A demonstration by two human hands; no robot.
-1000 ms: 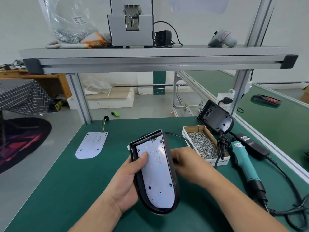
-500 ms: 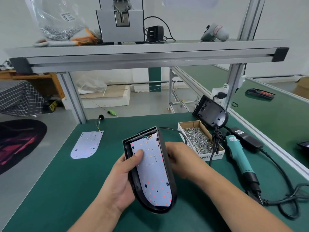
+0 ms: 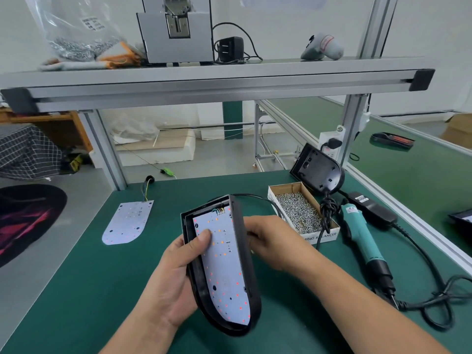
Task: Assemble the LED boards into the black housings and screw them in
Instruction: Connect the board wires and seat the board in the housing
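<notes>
**A:** From the head camera, where is the left hand (image 3: 178, 277)?

**B:** It comes in from below, forearm angled up and to the right. The palm wraps the left wall of the black housing (image 3: 231, 328), and the thumb lies across the rim with its pad pressed on the LED board (image 3: 224, 272).

**A:** So it grips the housing?

**B:** Yes. The thumb is on top and the other fingers are hidden underneath.

**A:** And the right hand (image 3: 270, 241)?

**B:** Its forearm crosses in from the lower right corner. The hand sits against the housing's right wall with the knuckles up and the fingers curled in toward it. The fingertips are hidden behind the wall, but it seems to hold that side.

**A:** How is the housing held?

**B:** Above the tabletop (image 3: 76, 290), tilted, with the open face up and leaning left. The rounded end points toward the person. The board lies inside it, with coloured wires at its far, square end.

**A:** What else belongs to the job?

**B:** A second LED board (image 3: 127, 223) lies flat on the tabletop, well to the left. To the right are an open box of screws (image 3: 298, 213) and, just beyond it, a second housing (image 3: 319, 169) propped up. An electric screwdriver (image 3: 362, 241) lies on the tabletop beside the box.
</notes>
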